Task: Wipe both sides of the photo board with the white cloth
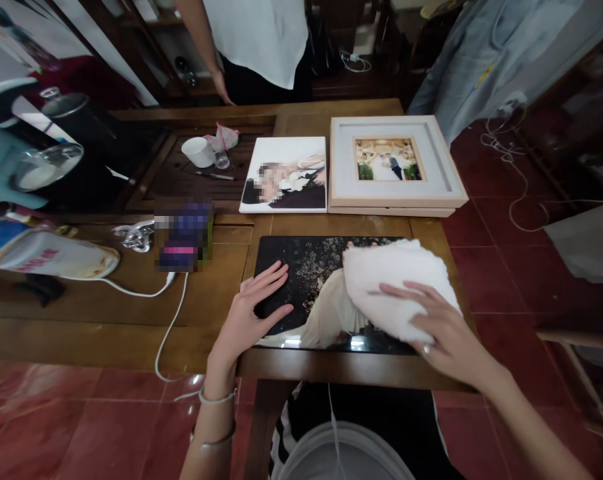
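Sitting right at the near edge of the bench (206,293), toward its near right corner, the glossy photo panel (306,273) is lying flat with its front side almost flush with the bench lip.

Risk as I'm reading it: a hard sideways push from the cloth (396,287) could be sliding the panel off that near edge, since only the left hand (251,313) is pinning it. Second risk: grit under the cloth scratching the gloss, or bare fingertips leaving prints on the dark area. The white cable (168,327) is trailing off the near edge just left of the panel, and a snagged wrist could be dragging whatever it's plugged into. The framed picture (394,167) and canvas print (286,173) are lying toward the far edge, apart from the panel, so they're looking safe.

Left hand: spread open and flat, palm and fingers pressing the panel's left border, gripping nothing.

Right hand (446,333): fingers splayed and nearly straight, lying on top of the bunched white cloth and pressing it onto the panel's right half. It isn't closing around the cloth; the thumb is hidden.
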`<state>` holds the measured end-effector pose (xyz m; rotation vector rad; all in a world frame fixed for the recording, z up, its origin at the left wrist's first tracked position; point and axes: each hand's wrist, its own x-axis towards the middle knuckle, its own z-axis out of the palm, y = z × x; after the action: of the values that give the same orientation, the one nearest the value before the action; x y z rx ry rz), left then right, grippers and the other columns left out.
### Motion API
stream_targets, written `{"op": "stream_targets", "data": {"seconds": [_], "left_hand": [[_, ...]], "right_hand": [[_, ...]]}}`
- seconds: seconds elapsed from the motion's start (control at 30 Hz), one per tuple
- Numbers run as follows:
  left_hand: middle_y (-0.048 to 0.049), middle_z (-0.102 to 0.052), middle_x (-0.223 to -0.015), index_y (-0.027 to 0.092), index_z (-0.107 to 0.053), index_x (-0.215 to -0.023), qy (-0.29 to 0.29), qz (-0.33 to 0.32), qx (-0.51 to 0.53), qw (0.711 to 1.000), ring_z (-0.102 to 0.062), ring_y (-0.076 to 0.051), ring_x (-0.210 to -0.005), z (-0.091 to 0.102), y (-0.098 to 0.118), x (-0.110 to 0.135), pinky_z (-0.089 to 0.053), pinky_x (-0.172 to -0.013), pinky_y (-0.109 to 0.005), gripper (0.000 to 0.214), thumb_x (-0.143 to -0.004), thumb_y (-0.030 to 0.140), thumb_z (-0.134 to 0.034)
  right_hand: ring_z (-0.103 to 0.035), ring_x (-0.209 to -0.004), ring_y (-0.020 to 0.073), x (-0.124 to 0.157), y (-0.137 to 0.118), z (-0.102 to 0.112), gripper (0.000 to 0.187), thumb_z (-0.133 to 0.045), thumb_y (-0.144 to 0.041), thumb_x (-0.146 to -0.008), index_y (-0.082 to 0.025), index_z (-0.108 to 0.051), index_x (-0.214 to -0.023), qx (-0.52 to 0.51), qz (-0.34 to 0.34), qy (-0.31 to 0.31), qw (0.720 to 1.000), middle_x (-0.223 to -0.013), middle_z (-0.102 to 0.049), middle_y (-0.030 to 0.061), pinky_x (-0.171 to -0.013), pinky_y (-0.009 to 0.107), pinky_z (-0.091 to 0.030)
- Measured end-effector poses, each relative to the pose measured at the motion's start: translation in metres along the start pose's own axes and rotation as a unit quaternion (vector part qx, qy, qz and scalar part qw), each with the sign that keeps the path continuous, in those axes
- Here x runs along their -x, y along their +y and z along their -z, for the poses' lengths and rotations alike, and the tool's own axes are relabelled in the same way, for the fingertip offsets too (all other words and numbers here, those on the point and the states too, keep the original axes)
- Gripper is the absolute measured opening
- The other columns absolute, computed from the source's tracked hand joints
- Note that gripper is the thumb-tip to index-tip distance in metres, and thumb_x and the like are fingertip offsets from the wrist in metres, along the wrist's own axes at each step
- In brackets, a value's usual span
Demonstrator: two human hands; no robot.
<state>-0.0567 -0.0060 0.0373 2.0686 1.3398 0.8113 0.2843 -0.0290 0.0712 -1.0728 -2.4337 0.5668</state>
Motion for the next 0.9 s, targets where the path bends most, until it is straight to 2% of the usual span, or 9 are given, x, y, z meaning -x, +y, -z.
{"op": "stream_targets", "data": {"seconds": [0.13,0.23,0.33,0.4,0.47,0.53,0.67,0.8,0.9], "left_hand": [[-0.0082,-0.058,-0.133,0.028,-0.057,-0.126,0.006,0.004,0.004,1.000,-0.045,-0.028,-0.132,0.000,0.001,-0.001,-0.036,-0.106,-0.054,0.048,-0.080,0.028,-0.069],[-0.0074,-0.058,-0.133,0.028,-0.059,-0.125,0.018,0.012,0.011,1.000,-0.046,-0.027,-0.131,-0.001,0.002,-0.001,-0.037,-0.106,-0.052,0.047,-0.079,0.029,-0.070],[-0.0072,-0.059,-0.132,0.027,-0.059,-0.124,0.027,0.015,0.016,0.999,-0.047,-0.027,-0.130,-0.002,0.003,-0.001,-0.038,-0.106,-0.051,0.047,-0.079,0.028,-0.070],[-0.0070,-0.060,-0.131,0.027,-0.059,-0.124,0.030,0.015,0.015,0.999,-0.048,-0.026,-0.130,-0.003,0.003,-0.001,-0.038,-0.106,-0.051,0.047,-0.079,0.028,-0.070],[-0.0067,-0.060,-0.131,0.028,-0.058,-0.125,0.030,0.014,0.009,0.999,-0.048,-0.026,-0.129,-0.003,0.003,-0.001,-0.038,-0.106,-0.051,0.047,-0.079,0.027,-0.070],[-0.0066,-0.059,-0.132,0.029,-0.057,-0.126,0.024,0.011,0.000,1.000,-0.047,-0.027,-0.130,-0.003,0.002,0.000,-0.037,-0.107,-0.052,0.049,-0.079,0.027,-0.070],[-0.0067,-0.057,-0.134,0.029,-0.055,-0.129,0.007,-0.006,-0.009,1.000,-0.045,-0.027,-0.132,-0.001,0.000,0.001,-0.037,-0.106,-0.053,0.052,-0.080,0.026,-0.069],[-0.0075,-0.057,-0.134,0.029,-0.055,-0.129,0.000,-0.014,-0.009,1.000,-0.044,-0.028,-0.132,0.000,-0.001,0.000,-0.037,-0.106,-0.054,0.052,-0.079,0.026,-0.069],[-0.0081,-0.058,-0.133,0.029,-0.056,-0.128,0.004,-0.012,-0.005,1.000,-0.045,-0.029,-0.131,0.001,0.000,-0.001,-0.037,-0.105,-0.054,0.051,-0.079,0.027,-0.069]], "right_hand": [[-0.062,-0.110,0.0267,-0.052,0.035,0.006,0.016,-0.051,-0.020,-0.085,-0.022,-0.061,-0.073,0.039,-0.018,0.044,0.998,-0.113,-0.069,0.0086,-0.100,0.050,-0.044],[-0.067,-0.100,0.0263,-0.063,0.039,0.002,0.018,-0.050,-0.025,-0.088,-0.023,-0.062,-0.075,0.054,-0.049,0.067,0.995,-0.097,-0.073,0.0060,-0.103,0.050,-0.043],[-0.064,-0.106,0.0288,-0.045,0.020,-0.005,0.016,-0.049,-0.020,-0.084,-0.023,-0.061,-0.073,0.060,-0.052,0.068,0.994,-0.093,-0.074,0.0085,-0.098,0.051,-0.047],[-0.058,-0.116,0.0286,-0.022,-0.003,-0.011,0.015,-0.048,-0.014,-0.077,-0.022,-0.060,-0.072,0.044,-0.035,0.052,0.997,-0.106,-0.071,0.0105,-0.097,0.051,-0.047],[-0.055,-0.120,0.0275,0.002,-0.029,-0.018,0.016,-0.046,-0.010,-0.069,-0.022,-0.057,-0.068,0.011,-0.023,0.040,0.999,-0.126,-0.063,0.0112,-0.100,0.051,-0.045],[-0.054,-0.122,0.0259,0.021,-0.054,-0.023,0.017,-0.044,-0.009,-0.062,-0.022,-0.055,-0.065,-0.016,-0.022,0.021,0.999,-0.133,-0.058,0.0089,-0.102,0.050,-0.044],[-0.056,-0.119,0.0250,0.031,-0.078,-0.024,0.019,-0.044,-0.008,-0.056,-0.022,-0.054,-0.061,-0.037,-0.029,0.001,0.999,-0.132,-0.058,0.0066,-0.100,0.045,-0.047],[-0.062,-0.112,0.0257,0.005,-0.057,-0.015,0.022,-0.045,-0.008,-0.061,-0.022,-0.061,-0.069,-0.032,-0.025,-0.005,0.999,-0.120,-0.067,0.0079,-0.092,0.043,-0.051],[-0.066,-0.100,0.0274,-0.032,-0.022,-0.008,0.020,-0.047,-0.013,-0.075,-0.021,-0.065,-0.075,-0.006,-0.022,-0.018,1.000,-0.087,-0.074,0.0073,-0.086,0.042,-0.052]]}}
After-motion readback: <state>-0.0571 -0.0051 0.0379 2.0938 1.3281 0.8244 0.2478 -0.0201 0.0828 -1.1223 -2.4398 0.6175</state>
